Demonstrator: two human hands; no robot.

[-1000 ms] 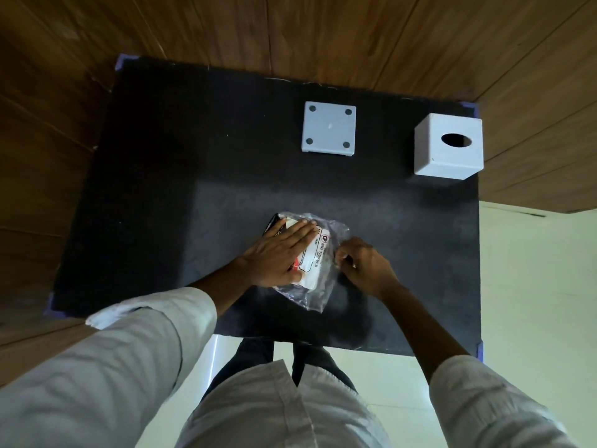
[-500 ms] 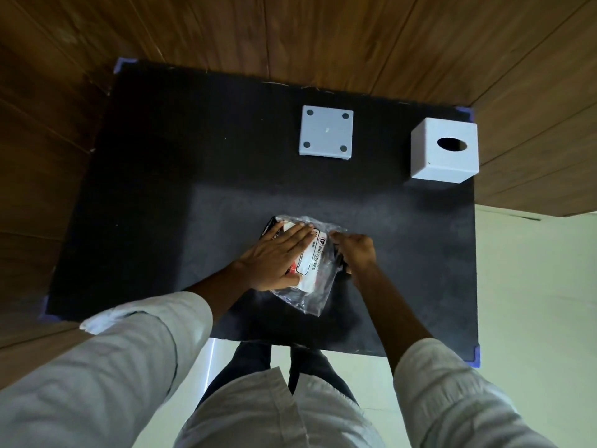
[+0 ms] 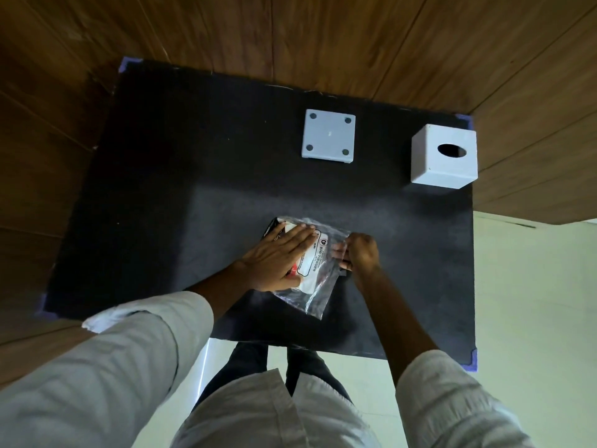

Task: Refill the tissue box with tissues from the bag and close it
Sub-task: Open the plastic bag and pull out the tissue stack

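A clear plastic bag (image 3: 315,297) with a pack of tissues (image 3: 315,257) inside lies on the black mat (image 3: 200,221), near its front middle. My left hand (image 3: 277,257) lies flat on the pack, fingers together, pressing it down. My right hand (image 3: 360,252) pinches the bag's right edge with curled fingers. The white tissue box cover (image 3: 444,156), with an oval hole on top, stands at the far right corner. Its square base plate (image 3: 329,136), with a dot at each corner, lies flat at the far middle.
The mat rests on a wooden table (image 3: 290,30) and has blue tape at its corners. A pale floor (image 3: 533,302) shows to the right and below. My legs and white shirt fill the near edge.
My right hand has slid left along the bag's edge and closed its fingers on the plastic. My left hand has stayed flat on the pack.
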